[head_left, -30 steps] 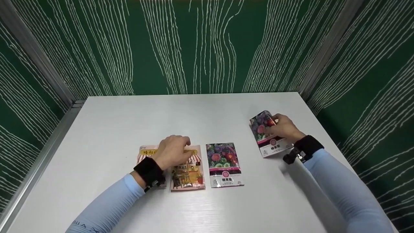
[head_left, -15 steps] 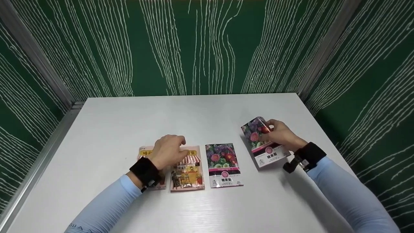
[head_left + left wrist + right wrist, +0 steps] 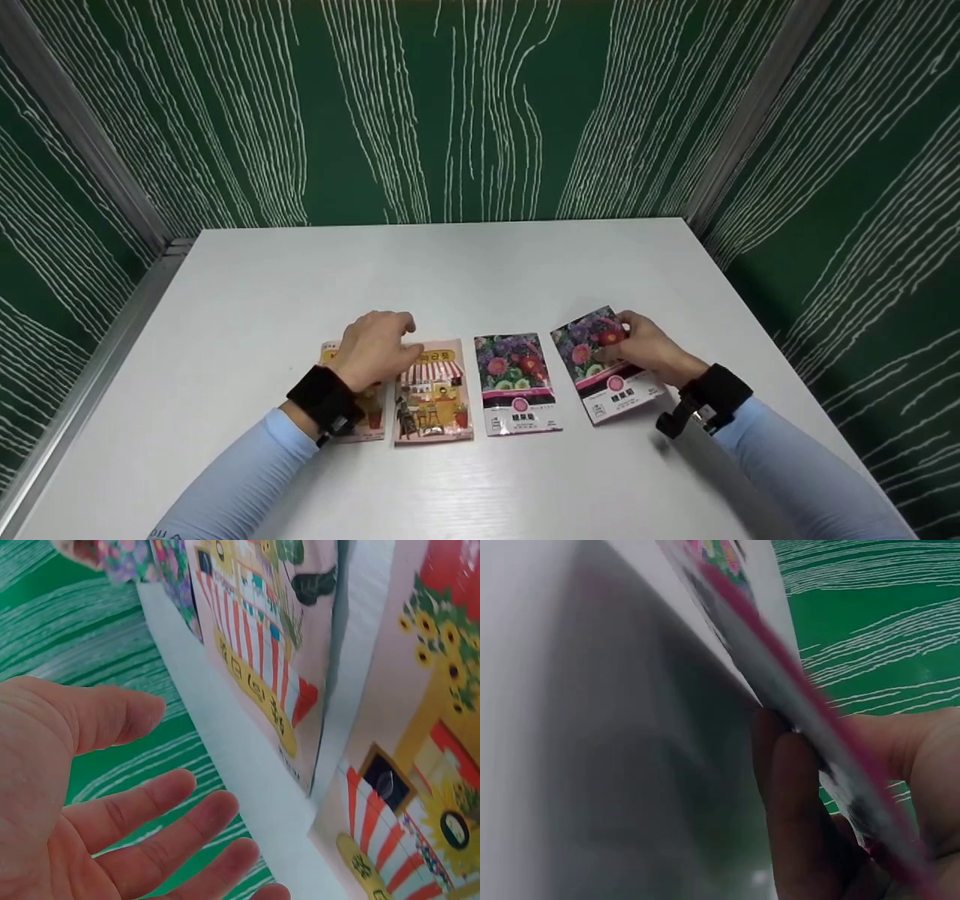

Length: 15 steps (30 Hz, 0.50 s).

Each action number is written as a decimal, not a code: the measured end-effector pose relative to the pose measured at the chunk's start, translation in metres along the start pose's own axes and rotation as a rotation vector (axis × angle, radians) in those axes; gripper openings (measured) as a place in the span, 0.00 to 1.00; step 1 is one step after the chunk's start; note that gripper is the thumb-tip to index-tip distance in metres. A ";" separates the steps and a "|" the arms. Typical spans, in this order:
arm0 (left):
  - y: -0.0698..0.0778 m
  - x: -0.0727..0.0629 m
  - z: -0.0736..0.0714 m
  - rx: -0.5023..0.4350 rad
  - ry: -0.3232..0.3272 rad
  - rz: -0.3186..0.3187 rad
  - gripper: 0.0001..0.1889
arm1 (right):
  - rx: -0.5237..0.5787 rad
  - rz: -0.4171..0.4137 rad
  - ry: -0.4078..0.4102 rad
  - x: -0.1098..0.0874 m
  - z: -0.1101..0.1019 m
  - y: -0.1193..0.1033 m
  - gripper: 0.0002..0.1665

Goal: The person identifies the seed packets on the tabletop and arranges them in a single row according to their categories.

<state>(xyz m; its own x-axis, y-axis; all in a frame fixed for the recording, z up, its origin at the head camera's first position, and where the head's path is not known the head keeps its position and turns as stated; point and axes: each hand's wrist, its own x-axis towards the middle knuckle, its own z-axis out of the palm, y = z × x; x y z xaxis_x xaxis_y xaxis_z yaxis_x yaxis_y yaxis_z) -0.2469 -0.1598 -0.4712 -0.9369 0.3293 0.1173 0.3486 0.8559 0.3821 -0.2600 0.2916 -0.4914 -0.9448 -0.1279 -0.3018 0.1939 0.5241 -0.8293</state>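
My right hand (image 3: pixel 649 349) pinches a flower seed packet (image 3: pixel 616 394) by its right side, thumb on the printed front and fingers behind. This packet tilts over the table; the right wrist view sees it nearly edge-on. Left of it lies a matching flower seed packet (image 3: pixel 517 386), face up. Two pink packets with a striped awning picture lie further left, one in plain sight (image 3: pixel 433 397) and the other (image 3: pixel 373 420) partly covered by my left hand (image 3: pixel 375 349). That left hand hovers over their upper part with loosely bent fingers (image 3: pixel 172 840), holding nothing.
The packets stand side by side in a row on a white table (image 3: pixel 450 277). Green panels (image 3: pixel 480 112) with white wavy lines rise behind and at both sides, framed by grey metal posts (image 3: pixel 765 112).
My right hand has brought its seed packet nearer to me and left, beside the row. The left hand has drifted slightly left, uncovering more of the second pink packet.
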 end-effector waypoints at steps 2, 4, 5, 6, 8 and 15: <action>-0.003 0.000 -0.002 0.003 0.012 -0.005 0.18 | -0.085 -0.013 0.026 0.000 0.004 0.002 0.47; -0.005 -0.001 -0.003 0.006 0.019 -0.009 0.18 | -0.193 -0.019 0.054 -0.002 0.007 0.004 0.52; -0.006 -0.001 -0.004 0.004 0.020 -0.010 0.18 | -0.242 -0.019 0.063 -0.002 0.009 0.004 0.54; -0.007 -0.001 -0.005 0.004 0.020 -0.011 0.18 | -0.284 -0.023 0.072 -0.003 0.010 0.004 0.56; -0.009 -0.001 -0.005 0.005 0.022 -0.015 0.19 | -0.365 -0.030 0.087 -0.003 0.011 0.004 0.59; -0.012 -0.001 -0.005 0.000 0.015 -0.031 0.20 | -0.666 -0.051 0.126 -0.003 0.011 -0.002 0.60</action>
<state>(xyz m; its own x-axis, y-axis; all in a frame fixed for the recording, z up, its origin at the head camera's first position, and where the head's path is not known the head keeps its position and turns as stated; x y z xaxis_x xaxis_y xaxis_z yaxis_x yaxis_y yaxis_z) -0.2502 -0.1725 -0.4711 -0.9474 0.2971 0.1190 0.3198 0.8653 0.3860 -0.2542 0.2814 -0.4944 -0.9798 -0.0879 -0.1796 -0.0173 0.9320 -0.3620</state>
